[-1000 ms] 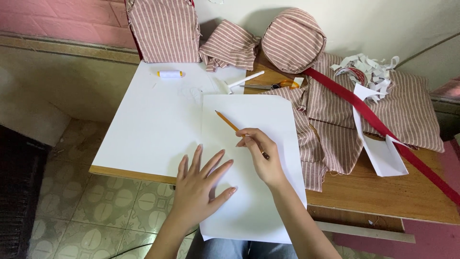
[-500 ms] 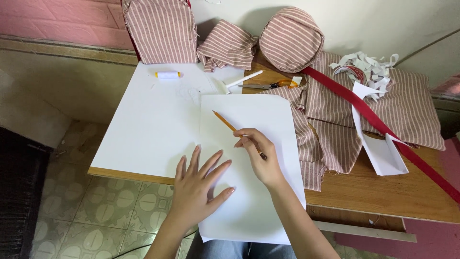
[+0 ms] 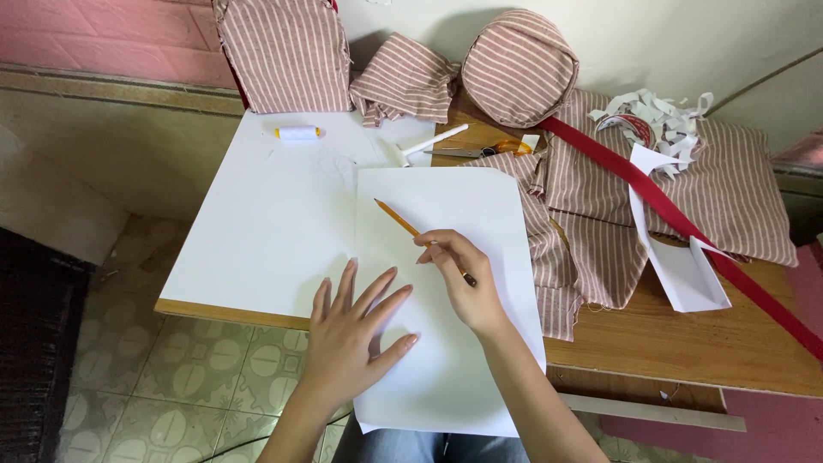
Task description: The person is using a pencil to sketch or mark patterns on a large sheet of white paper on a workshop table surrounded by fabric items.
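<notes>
Left hand (image 3: 347, 339) lies flat, fingers spread, on the white rectangular paper sheet (image 3: 446, 283) atop the wooden surface (image 3: 686, 343), while right hand (image 3: 463, 279) pinches a yellow wooden pencil (image 3: 410, 227) over it.

Matt white paper sheet (image 3: 446, 214), wooden pencil (image 3: 396, 218), striped woven cloth (image 3: 600, 240), bare wood table (image 3: 686, 343).

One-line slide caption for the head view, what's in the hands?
Left hand flat on a white paper sheet, right hand holding a pencil beside striped fabric.
</notes>
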